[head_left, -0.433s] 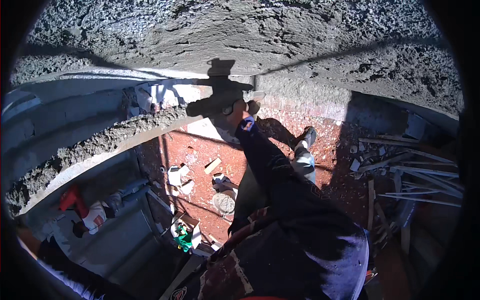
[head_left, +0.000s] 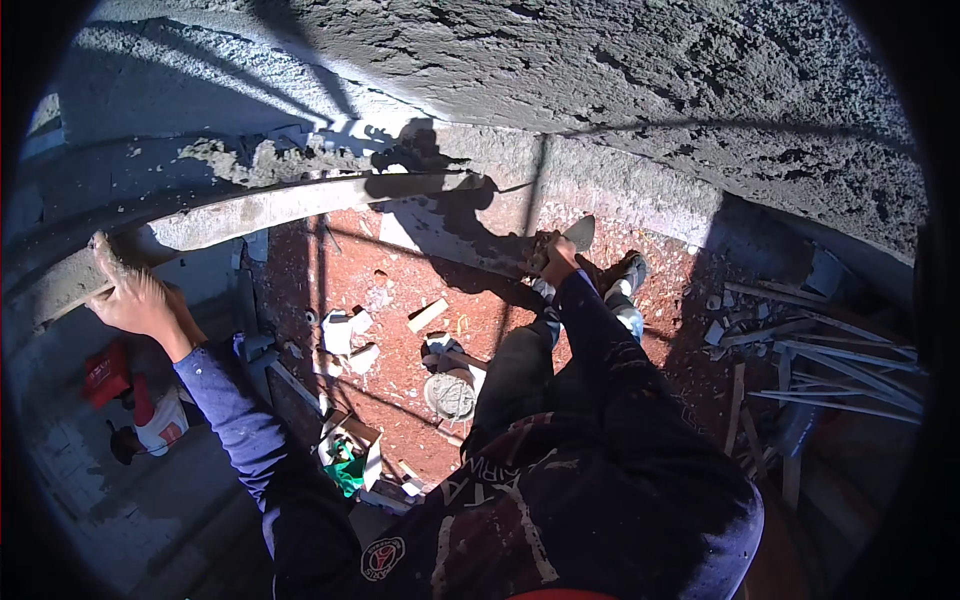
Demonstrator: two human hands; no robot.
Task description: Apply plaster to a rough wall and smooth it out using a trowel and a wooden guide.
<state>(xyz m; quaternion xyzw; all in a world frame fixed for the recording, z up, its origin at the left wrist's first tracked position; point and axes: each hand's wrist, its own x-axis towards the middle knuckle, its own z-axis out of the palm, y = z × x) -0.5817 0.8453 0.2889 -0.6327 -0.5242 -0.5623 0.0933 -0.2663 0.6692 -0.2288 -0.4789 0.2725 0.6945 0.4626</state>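
My left hand [head_left: 140,300] is closed round the left part of a long, pale straightedge board [head_left: 260,212], which reaches across to the wall corner. Grey wet mortar [head_left: 265,160] clings in a rough strip along the board's far side. My right hand [head_left: 553,258] is closed on a trowel, low and to the right of the board's far end; the trowel's grey blade [head_left: 580,233] shows beyond the fingers, its handle mostly hidden. In front of me rises a wall of rough grey mortar [head_left: 640,80], with my shadow falling over the board's end.
Below, on reddish rubble-strewn ground [head_left: 400,290], stand a bucket of grey mortar [head_left: 452,396] and a cardboard box [head_left: 365,440] with something green inside. Loose timber strips [head_left: 840,350] are piled at right. Another person [head_left: 160,425] in red and white is at lower left.
My left hand has come up from the lower left onto the board. My right hand has moved right and down, off the board's end. The board shows less mortar on top, and the view has shifted.
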